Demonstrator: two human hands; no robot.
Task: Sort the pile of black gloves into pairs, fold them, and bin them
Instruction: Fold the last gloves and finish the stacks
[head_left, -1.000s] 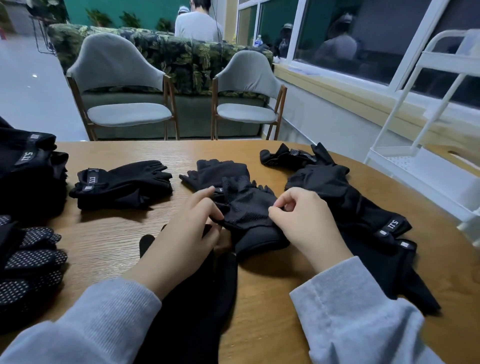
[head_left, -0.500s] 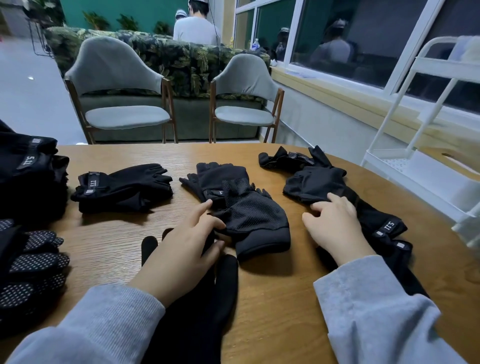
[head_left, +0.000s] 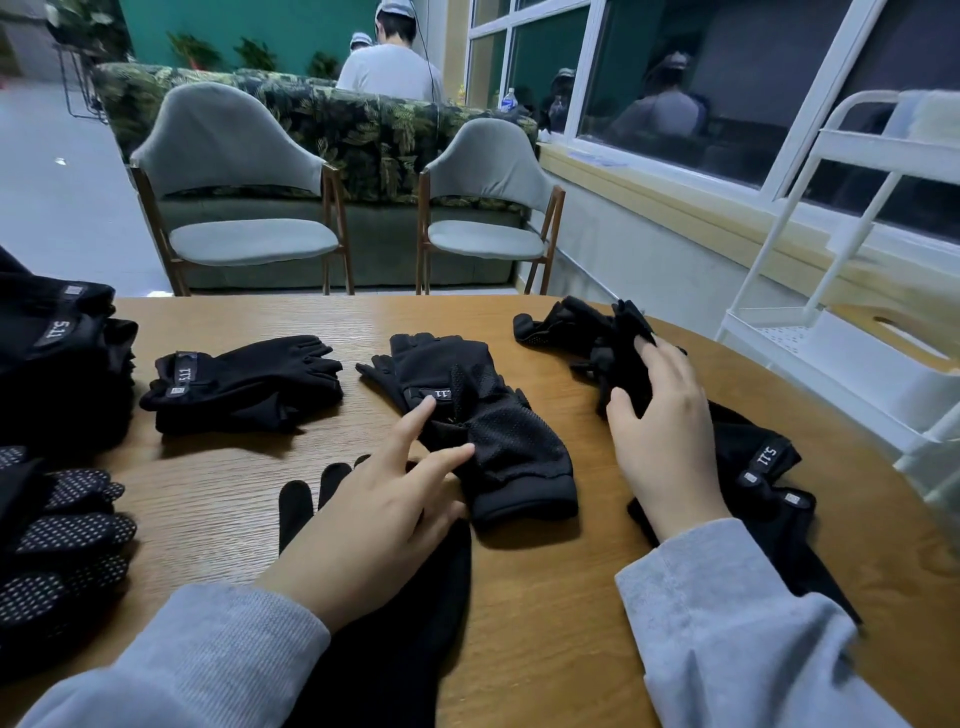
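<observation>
- Loose gloves (head_left: 613, 338) lie under and just beyond the right hand (head_left: 662, 431), long axis running up-left from it across the counter (head_left: 545, 597); its fingers curl onto them.
- Left hand (head_left: 374, 514), fingers straight, touches the folded pair (head_left: 498, 441); holds nothing.

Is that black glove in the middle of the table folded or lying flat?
Folded: the black mesh-palmed glove lies doubled over on itself, cuff end on top.

The gloves (head_left: 483, 415) at centre frame were black with a mesh texture; those at lower left (head_left: 57, 545) carried white dots. The table (head_left: 545, 597) was brown woodgrain, the sleeves (head_left: 727, 639) light grey, the sofa (head_left: 363, 130) at top dark green leaf-patterned, the cart (head_left: 831, 332) at right white.
</observation>
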